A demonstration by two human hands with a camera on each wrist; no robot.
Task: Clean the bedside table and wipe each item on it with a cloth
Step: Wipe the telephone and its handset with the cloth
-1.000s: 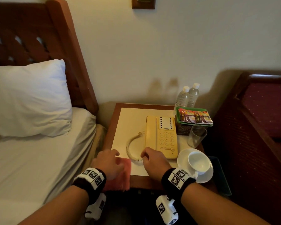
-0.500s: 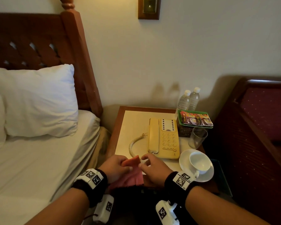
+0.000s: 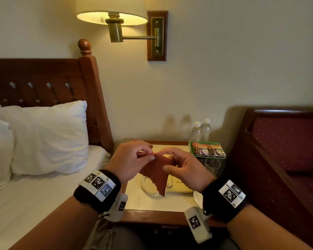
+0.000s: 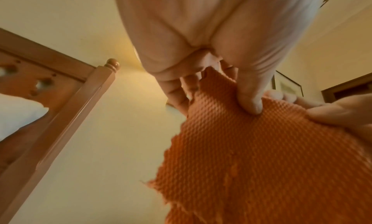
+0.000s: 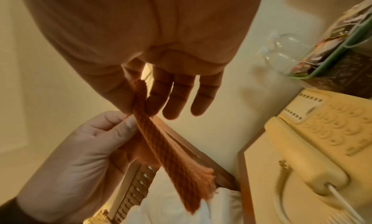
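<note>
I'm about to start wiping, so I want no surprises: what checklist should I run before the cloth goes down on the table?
1. Cloth in hand: ok. The left hand and the right hand both pinch its top edge above the table.
2. Cloth spread out: not ok. It hangs in a point, partly folded.
3. Bare table surface to start on: ok, near the front edge.
4. Phone handset seated: ok in the right wrist view.
5. Glass upright and clear of the hands: ok, but close to the right hand.
6. Cloth clean or damp: cannot tell.
</note>
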